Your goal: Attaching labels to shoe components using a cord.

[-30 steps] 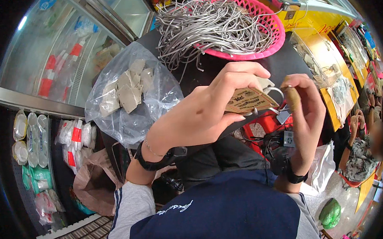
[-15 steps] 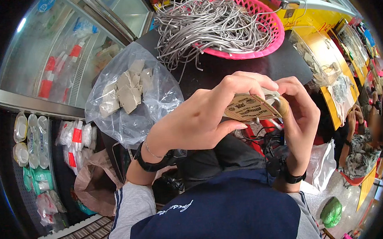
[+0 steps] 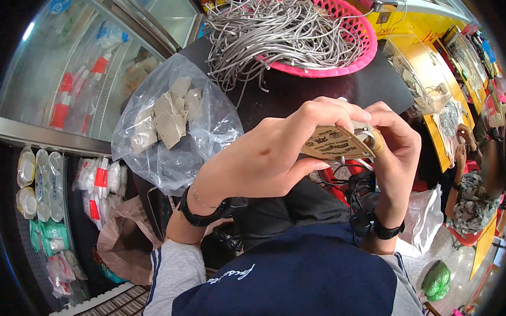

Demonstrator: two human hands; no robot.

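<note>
In front of my chest, my left hand [image 3: 281,154] pinches a tan printed cardboard tag [image 3: 332,144] between thumb and fingers. My right hand [image 3: 398,146] is curled at the tag's other end, with its fingers closed on a pale grey cord [image 3: 366,134] that loops there. Whether the cord passes through the tag is hidden by my fingers. Beyond my hands, a heap of grey cords [image 3: 281,38] fills a pink plastic basket [image 3: 367,43] and spills over its left side. To the left, a clear plastic bag [image 3: 210,146] holds several beige tags [image 3: 169,121].
The basket and bag rest on a black tabletop [image 3: 323,91]. A glass-doored fridge [image 3: 68,70] stands at the left, above packaged goods [image 3: 42,184]. Right of the table is a clear bin [image 3: 416,77] of tags. At far right sits another person [image 3: 475,199]; a green bag [image 3: 437,280] lies on the floor.
My fingers have shifted slightly, and the tag has tilted so that its right end sits a little lower. The other person's hands have moved up.
</note>
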